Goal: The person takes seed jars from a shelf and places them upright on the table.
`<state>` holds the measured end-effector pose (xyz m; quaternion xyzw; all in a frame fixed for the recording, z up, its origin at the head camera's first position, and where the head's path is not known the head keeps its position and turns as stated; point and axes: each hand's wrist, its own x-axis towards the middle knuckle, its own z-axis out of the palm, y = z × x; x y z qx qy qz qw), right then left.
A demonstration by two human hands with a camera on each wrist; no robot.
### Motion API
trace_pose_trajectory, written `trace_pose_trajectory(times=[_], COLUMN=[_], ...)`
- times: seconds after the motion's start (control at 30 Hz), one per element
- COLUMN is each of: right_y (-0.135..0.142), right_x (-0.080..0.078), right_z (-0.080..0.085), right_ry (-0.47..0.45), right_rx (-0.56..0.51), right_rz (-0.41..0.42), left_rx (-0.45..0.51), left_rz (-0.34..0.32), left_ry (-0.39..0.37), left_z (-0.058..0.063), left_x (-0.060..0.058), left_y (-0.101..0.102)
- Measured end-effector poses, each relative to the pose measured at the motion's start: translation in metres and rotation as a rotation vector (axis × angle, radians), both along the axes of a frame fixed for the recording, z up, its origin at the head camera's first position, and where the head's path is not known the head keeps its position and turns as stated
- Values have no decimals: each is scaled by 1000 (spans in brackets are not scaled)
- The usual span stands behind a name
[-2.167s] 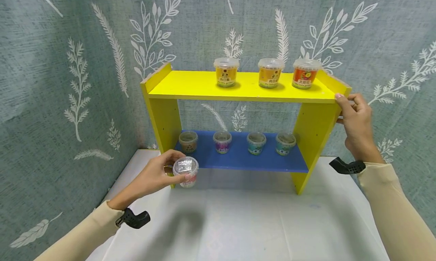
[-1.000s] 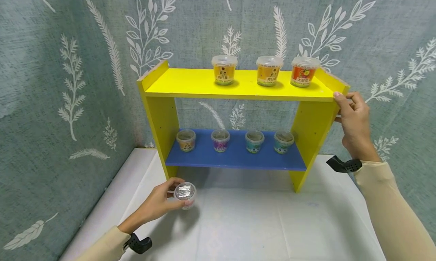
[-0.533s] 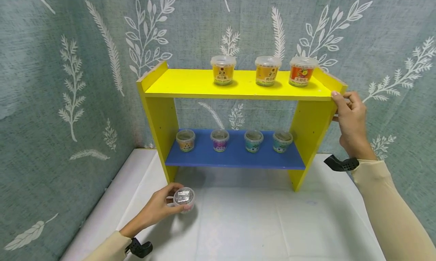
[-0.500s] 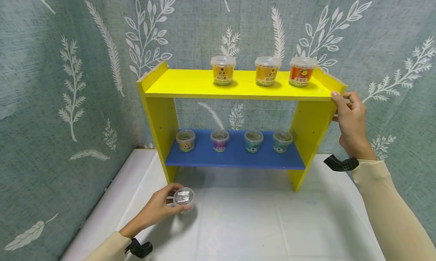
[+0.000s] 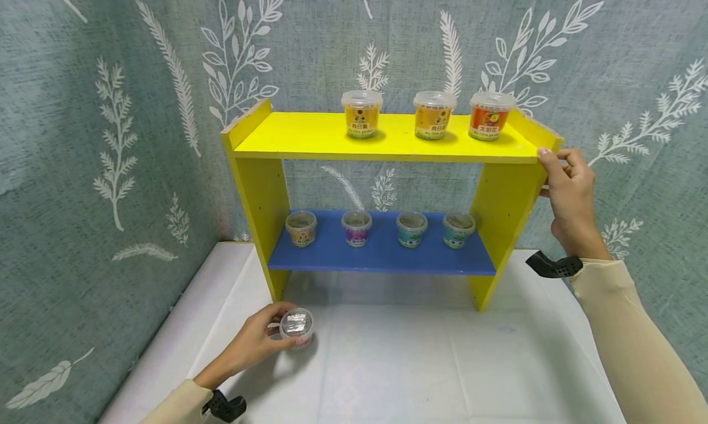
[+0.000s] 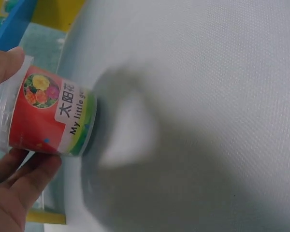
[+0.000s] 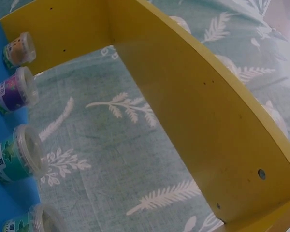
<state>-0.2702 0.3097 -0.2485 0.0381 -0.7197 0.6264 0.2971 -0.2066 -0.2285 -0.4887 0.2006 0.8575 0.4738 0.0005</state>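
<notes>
My left hand (image 5: 259, 339) grips a small clear plastic cup (image 6: 53, 113) with a lid and a red flower label, thumb on one side and fingers on the other. The cup is upright, its base right at the white tabletop, in front of the shelf's left leg. In the head view its lid (image 5: 296, 322) shows silvery patches. My right hand (image 5: 572, 196) holds the upper right corner of the yellow shelf unit (image 5: 310, 135), thumb on the front edge, other fingers partly hidden behind the side panel.
On the yellow top board stand two yellow-labelled cups (image 5: 362, 118) and a red-labelled one (image 5: 489, 120). The blue lower shelf (image 5: 381, 261) bears several cups, among them a purple one (image 5: 356, 230) and a teal one (image 7: 12, 157). Leaf-patterned cloth (image 5: 166, 166) hangs behind and left.
My left hand has carried the red-labelled cup from in front of the blue shelf's left end down to the tabletop, shifting only slightly lately. My right hand keeps its hold on the shelf corner.
</notes>
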Motion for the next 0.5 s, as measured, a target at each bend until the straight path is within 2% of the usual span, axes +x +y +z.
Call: trace_pose_trajectory(times=[0.5], right_y=[0], right_x=[0], right_z=[1], right_ry=[4], right_rx=[1], right_rz=[-2], left_rx=[25], left_rz=[-9], left_ry=[-45], left_z=[-6], left_x=[-4], left_y=[0])
